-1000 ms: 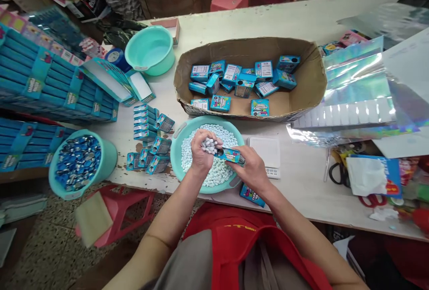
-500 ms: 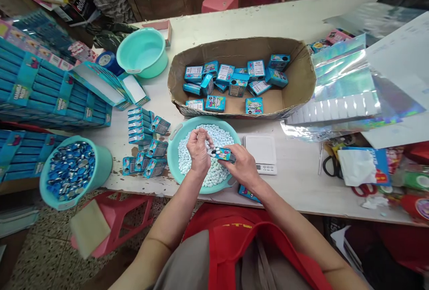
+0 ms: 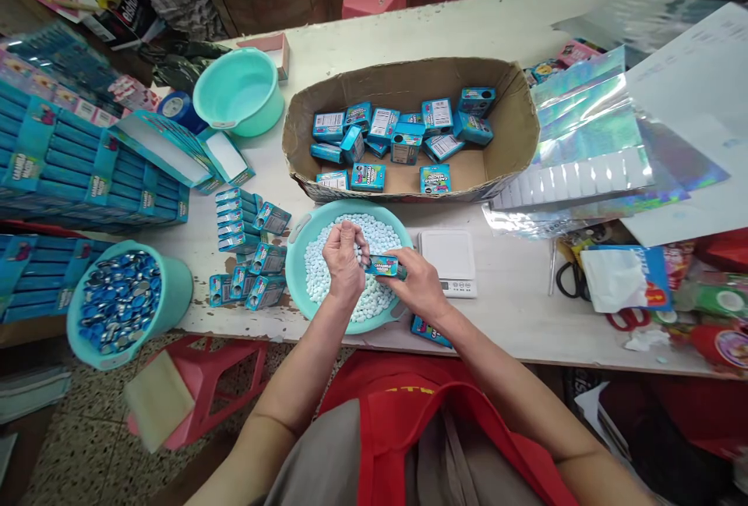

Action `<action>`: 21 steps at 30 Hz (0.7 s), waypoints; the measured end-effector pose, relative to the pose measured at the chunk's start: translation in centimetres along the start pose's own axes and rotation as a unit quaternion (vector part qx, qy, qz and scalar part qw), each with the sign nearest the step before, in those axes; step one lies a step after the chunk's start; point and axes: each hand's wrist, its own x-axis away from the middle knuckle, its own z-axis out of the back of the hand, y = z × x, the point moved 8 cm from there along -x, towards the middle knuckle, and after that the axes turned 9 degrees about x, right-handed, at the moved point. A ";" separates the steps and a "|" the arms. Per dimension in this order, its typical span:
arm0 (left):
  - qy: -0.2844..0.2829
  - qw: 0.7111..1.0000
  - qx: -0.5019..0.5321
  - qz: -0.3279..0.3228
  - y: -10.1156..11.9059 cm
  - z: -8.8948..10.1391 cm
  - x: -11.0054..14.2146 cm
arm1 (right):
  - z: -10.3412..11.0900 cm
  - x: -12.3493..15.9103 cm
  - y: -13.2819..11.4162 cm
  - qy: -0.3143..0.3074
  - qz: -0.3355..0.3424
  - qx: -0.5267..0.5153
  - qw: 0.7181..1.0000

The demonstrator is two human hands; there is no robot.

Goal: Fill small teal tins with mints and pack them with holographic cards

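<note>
My right hand (image 3: 418,284) grips a small blue candy box (image 3: 386,265) over a teal basin (image 3: 304,229) filled with small white candies (image 3: 379,237). My left hand (image 3: 344,260) is curled into a fist against the box's open end; what it holds is hidden. Behind the basin, a cardboard tray (image 3: 520,132) holds several small blue boxes (image 3: 368,176). Another blue box (image 3: 429,330) lies under my right wrist at the table edge.
A small white scale (image 3: 447,260) sits right of the basin. Stacked small blue boxes (image 3: 242,217) lie to its left. A teal tub of blue shiny pieces (image 3: 120,299), an empty teal basin (image 3: 238,93), holographic sheets (image 3: 590,139) and scissors (image 3: 569,280) surround the spot.
The white candies seen in my left hand a second ago no longer show; the fist has closed against the box end. The view has shifted slightly.
</note>
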 end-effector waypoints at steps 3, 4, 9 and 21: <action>-0.003 0.999 0.043 0.012 0.8 0.2 -0.7 | 0.6 0.5 1.1 -0.003 -0.045 -0.099 0.994; 0.006 0.998 0.059 0.022 0.9 0.7 -1.1 | 1.0 0.9 1.7 -0.001 -0.067 -0.136 0.988; 0.087 0.972 0.063 0.208 -3.2 4.6 -2.3 | 5.2 3.4 6.2 0.085 -0.166 -0.216 0.958; 0.024 0.970 -0.219 0.106 -6.9 5.9 -2.7 | 6.4 3.7 15.4 0.152 -0.185 -0.062 0.969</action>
